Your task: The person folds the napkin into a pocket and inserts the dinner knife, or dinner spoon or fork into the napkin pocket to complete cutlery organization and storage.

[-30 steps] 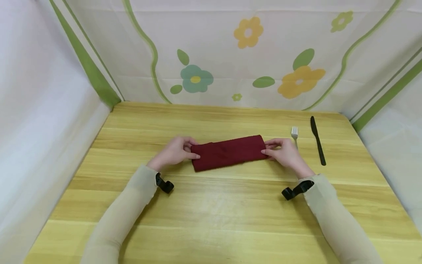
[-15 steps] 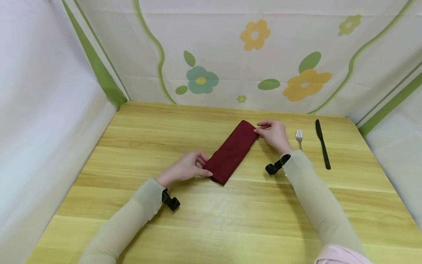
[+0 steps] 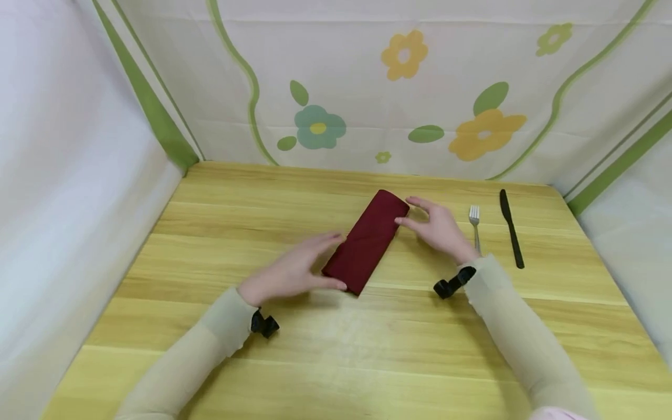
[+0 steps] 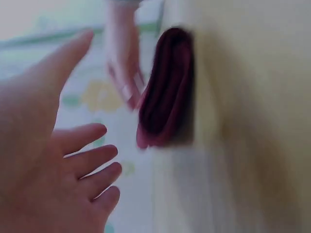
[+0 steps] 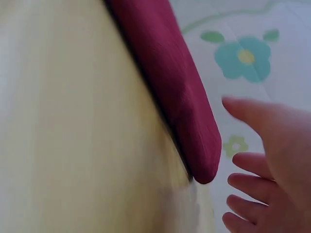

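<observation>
A dark red folded cloth (image 3: 367,242) lies diagonally on the table, its far end toward the right. The left wrist view shows its layered, rolled-looking end (image 4: 167,87). My left hand (image 3: 294,268) is by the near end, thumb and fingers spread apart; in the left wrist view a gap separates it from the cloth. By the far end is my right hand (image 3: 438,227), its thumb and fingers also parted. The right wrist view shows that hand (image 5: 277,170) apart from the cloth (image 5: 170,82), holding nothing.
A fork (image 3: 475,224) lies on the wooden table (image 3: 336,361) just beyond my right hand, with a black knife (image 3: 511,227) to its right. A flower-printed white curtain (image 3: 357,70) hangs along the table's back edge.
The cloth has turned from nearly crosswise to diagonal, its right end moving away and its left end nearer. Both hands have let go of it and spread their fingers.
</observation>
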The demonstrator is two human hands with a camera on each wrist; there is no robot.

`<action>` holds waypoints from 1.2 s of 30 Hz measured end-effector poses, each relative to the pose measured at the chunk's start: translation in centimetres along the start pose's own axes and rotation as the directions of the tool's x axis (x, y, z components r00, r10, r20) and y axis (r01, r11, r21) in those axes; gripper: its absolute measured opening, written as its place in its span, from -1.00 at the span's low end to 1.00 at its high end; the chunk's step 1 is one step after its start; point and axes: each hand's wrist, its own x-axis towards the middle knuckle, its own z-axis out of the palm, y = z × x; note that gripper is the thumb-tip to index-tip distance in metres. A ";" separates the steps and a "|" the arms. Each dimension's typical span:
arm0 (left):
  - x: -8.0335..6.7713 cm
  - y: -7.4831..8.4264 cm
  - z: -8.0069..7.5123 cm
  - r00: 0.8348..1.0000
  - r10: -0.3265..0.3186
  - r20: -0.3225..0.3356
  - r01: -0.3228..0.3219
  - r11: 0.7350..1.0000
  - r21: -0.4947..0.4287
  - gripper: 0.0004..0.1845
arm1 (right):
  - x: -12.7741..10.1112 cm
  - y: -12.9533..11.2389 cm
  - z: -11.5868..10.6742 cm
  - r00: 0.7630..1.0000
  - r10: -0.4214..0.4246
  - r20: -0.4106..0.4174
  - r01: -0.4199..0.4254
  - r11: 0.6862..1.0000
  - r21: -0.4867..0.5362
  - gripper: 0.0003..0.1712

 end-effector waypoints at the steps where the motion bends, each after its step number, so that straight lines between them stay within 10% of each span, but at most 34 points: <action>1: -0.1 0.4 0.3 0.998 0.030 0.048 -0.033 0.997 0.063 0.10 | -0.4 -0.3 0.2 0.999 -0.024 0.039 0.026 0.998 -0.054 -0.05; 7: -0.5 1.9 2.5 0.963 0.042 0.265 -0.123 0.947 0.297 0.24 | -1.8 -1.6 1.9 0.966 -0.108 0.236 0.167 0.954 -0.249 0.13; 36: 3.2 3.9 6.7 0.927 -0.029 0.373 -0.164 0.865 0.475 0.44 | 4.9 -3.4 4.0 0.919 -0.103 0.381 0.210 0.944 -0.252 0.25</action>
